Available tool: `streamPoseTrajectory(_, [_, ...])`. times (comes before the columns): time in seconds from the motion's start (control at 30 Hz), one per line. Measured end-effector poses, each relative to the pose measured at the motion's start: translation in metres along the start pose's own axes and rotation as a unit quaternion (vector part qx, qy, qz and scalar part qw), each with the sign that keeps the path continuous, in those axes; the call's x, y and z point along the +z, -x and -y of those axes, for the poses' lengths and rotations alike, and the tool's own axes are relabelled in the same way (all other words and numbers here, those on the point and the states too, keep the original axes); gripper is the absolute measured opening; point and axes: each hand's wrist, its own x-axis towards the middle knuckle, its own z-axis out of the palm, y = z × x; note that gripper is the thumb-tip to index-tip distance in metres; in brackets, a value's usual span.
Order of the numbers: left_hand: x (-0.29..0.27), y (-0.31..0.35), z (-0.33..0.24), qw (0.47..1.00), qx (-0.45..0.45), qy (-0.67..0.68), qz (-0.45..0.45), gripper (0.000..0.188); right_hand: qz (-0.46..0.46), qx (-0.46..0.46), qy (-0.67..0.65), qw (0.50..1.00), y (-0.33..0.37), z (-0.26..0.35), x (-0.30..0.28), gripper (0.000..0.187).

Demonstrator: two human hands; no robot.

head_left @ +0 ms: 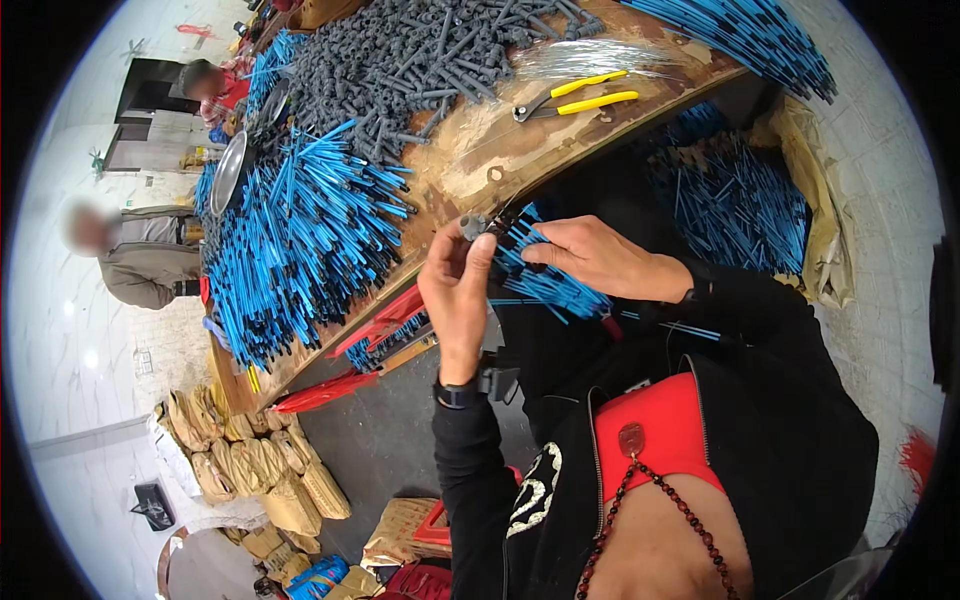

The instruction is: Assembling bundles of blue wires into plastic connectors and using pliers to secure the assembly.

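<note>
My left hand [457, 300] is closed at the table's edge, pinching a small grey plastic piece [473, 226] between thumb and fingers. Just to its right, my right hand [605, 258] has its fingers curled together; what they grip, if anything, I cannot make out. Below and beside that hand, a bunch of thin blue rods with dark ends [556, 290] lies over my lap. Diagonal cutters with yellow handles [590, 103] rest on the wooden table [465, 165], beyond my hands. Behind them is a spread of thin silvery wires [600, 60].
A large heap of grey plastic parts [400, 75] covers the far table. Blue rods [300, 250] are piled at left, with a metal dish [230, 175] beside them. More rods fill an open sack [740, 200] at right. Brown packages [255, 465] are stacked on the floor. Two people are at far left.
</note>
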Motion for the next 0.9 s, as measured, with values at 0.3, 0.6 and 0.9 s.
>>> streamPoseTrajectory(0.3, [-0.030,-0.022,0.019,0.962,-0.051,0.132,0.235,0.031,0.088,0.041,-0.078,0.992,0.007,-0.002,0.007,0.033])
streamPoseTrajectory(0.6, [0.020,0.013,0.025,0.998,0.006,0.033,0.055,0.034,0.124,0.122,-0.064,0.983,0.012,-0.010,-0.002,0.036])
streamPoseTrajectory(0.9, [0.018,0.010,0.030,0.999,-0.027,0.010,0.029,0.032,-0.022,0.130,-0.137,0.982,0.027,-0.006,0.017,0.028])
